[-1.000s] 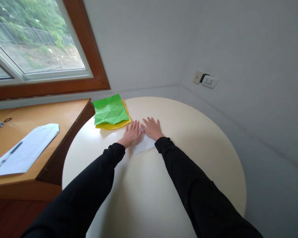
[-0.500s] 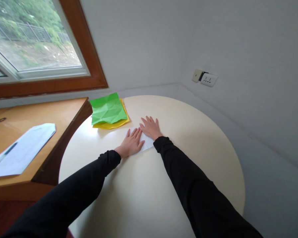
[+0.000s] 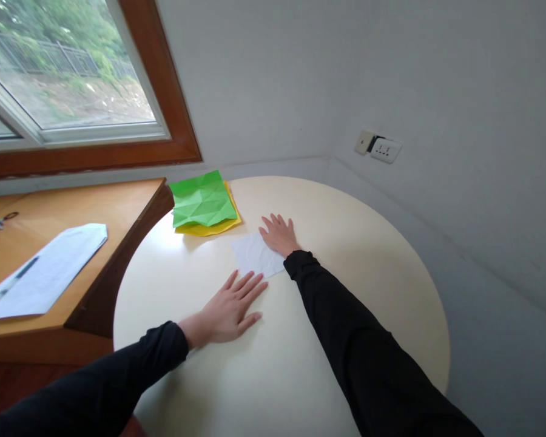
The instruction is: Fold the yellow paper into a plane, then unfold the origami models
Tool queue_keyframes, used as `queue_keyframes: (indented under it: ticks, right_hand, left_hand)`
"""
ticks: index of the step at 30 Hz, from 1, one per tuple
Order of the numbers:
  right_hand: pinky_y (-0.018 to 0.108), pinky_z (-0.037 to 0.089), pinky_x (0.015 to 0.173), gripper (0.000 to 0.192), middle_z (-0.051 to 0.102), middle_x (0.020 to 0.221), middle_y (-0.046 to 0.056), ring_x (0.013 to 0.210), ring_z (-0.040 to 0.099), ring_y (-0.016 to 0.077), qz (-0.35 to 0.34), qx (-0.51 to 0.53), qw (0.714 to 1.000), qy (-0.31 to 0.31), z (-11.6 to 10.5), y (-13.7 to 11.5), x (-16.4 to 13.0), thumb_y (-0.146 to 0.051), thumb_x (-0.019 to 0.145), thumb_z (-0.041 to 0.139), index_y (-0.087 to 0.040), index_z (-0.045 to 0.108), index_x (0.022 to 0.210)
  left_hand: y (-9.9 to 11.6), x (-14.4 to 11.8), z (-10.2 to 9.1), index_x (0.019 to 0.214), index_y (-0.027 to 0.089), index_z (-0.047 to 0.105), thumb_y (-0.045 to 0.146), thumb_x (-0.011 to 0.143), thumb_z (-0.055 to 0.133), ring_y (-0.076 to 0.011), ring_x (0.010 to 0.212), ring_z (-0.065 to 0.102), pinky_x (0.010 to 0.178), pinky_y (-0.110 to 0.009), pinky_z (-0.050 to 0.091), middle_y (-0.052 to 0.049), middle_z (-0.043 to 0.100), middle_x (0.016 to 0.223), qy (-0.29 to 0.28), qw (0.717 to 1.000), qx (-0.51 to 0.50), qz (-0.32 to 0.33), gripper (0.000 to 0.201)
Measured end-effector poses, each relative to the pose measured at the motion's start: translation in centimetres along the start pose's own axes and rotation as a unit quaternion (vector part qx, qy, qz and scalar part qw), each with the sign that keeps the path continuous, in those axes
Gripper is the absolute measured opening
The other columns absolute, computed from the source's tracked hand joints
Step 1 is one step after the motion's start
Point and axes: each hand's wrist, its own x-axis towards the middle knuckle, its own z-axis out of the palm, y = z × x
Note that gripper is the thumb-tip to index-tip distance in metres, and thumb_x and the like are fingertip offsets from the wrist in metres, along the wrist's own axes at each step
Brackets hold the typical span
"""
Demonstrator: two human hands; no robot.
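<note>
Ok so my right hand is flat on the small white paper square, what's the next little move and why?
Probably bring the left hand back onto the small white paper square. That hand lies open on the round cream table, off the sheet's near edge, while only the right hand pins its far corner, so the creased sheet could slip.

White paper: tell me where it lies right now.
In the head view the white paper lies flat on the round table, just in front of the green sheet, with the right hand on its right edge and the left hand nearer the person.
</note>
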Motion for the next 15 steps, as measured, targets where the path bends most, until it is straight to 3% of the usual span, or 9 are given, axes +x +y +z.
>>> queue_keyframes:
  ticks: [5,8,12,15]
  right_hand:
    - [0.052,0.009,0.109,0.052,0.023,0.152,0.004,0.138,0.016,0.0249,-0.001,0.001,1.0,0.0,-0.1,-0.1,-0.1,-0.045,0.093,0.02,-0.028,0.028,0.142]
    - [0.053,0.009,0.109,0.052,0.023,0.152,0.004,0.138,0.016,0.0247,-0.001,-0.005,1.0,0.001,-0.1,-0.1,-0.1,-0.045,0.093,0.019,-0.028,0.027,0.142]
    - [0.053,0.01,0.109,0.052,0.025,0.151,0.004,0.138,0.018,0.025,-0.005,-0.001,1.0,0.012,0.0,-0.1,-0.1,-0.045,0.093,0.019,-0.027,0.029,0.141]
    - [0.053,0.01,0.109,0.052,0.026,0.15,0.004,0.137,0.019,0.0254,-0.007,0.0,1.0,0.02,0.1,0.0,-0.1,-0.045,0.093,0.02,-0.027,0.03,0.141]
  left_hand:
    - [1.6,-2.8,-0.3,0.147,0.023,0.004,0.048,0.091,0.032,-0.0261,0.14,0.012,0.113,-0.053,0.006,-0.007,0.016,0.152,-0.004,0.999,-0.034,0.013,0.067]
    - [2.4,-4.2,-0.7,0.147,0.021,0.006,0.046,0.09,0.037,-0.0274,0.14,0.014,0.112,-0.055,0.009,-0.01,0.018,0.152,-0.011,0.998,-0.057,0.037,0.069]
    - [2.9,-6.2,-0.5,0.139,0.018,0.034,0.032,0.089,0.039,-0.0241,0.133,0.035,0.112,-0.048,0.026,-0.011,0.041,0.142,0.02,0.988,-0.123,0.088,0.052]
    - [2.9,-7.2,0.0,0.117,0.021,0.056,0.024,0.087,0.035,-0.021,0.113,0.056,0.102,-0.039,0.043,-0.01,0.065,0.114,0.079,0.976,-0.181,0.087,0.036]
